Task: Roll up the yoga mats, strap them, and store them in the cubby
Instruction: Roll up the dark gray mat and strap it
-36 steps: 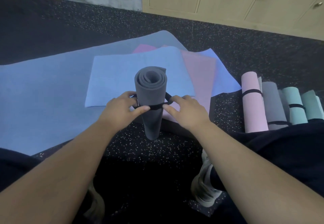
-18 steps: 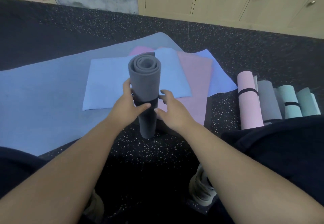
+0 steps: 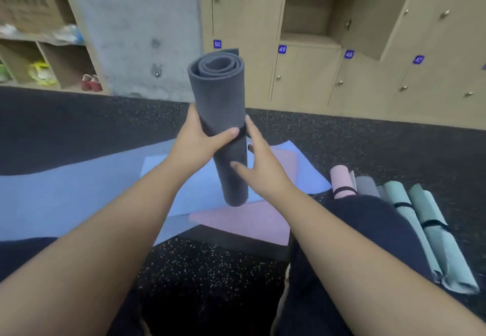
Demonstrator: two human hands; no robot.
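A rolled dark grey yoga mat (image 3: 219,93) stands upright in the air in front of me, with a black strap (image 3: 242,132) round its middle. My left hand (image 3: 196,142) grips the roll at the strap, thumb across the front. My right hand (image 3: 259,163) touches the roll's right side just below the strap, fingers fairly straight. An open cubby (image 3: 310,6) shows in the wooden locker wall behind. Flat mats lie on the floor under the roll: a large blue one (image 3: 65,199), a lighter blue one (image 3: 192,193) and a pink one (image 3: 242,220).
Several rolled and strapped mats lie on the floor at the right: pink (image 3: 340,181), grey (image 3: 366,185) and teal (image 3: 420,220). Numbered locker doors (image 3: 306,77) line the back. A concrete pillar (image 3: 136,27) and shoe shelves (image 3: 47,64) stand at the left. My dark-clothed knees frame the bottom.
The grey roll has been lifted off the floor and raised upright. My view has tilted up, bringing the lockers and the open cubby into sight. Both hands stayed on the roll.
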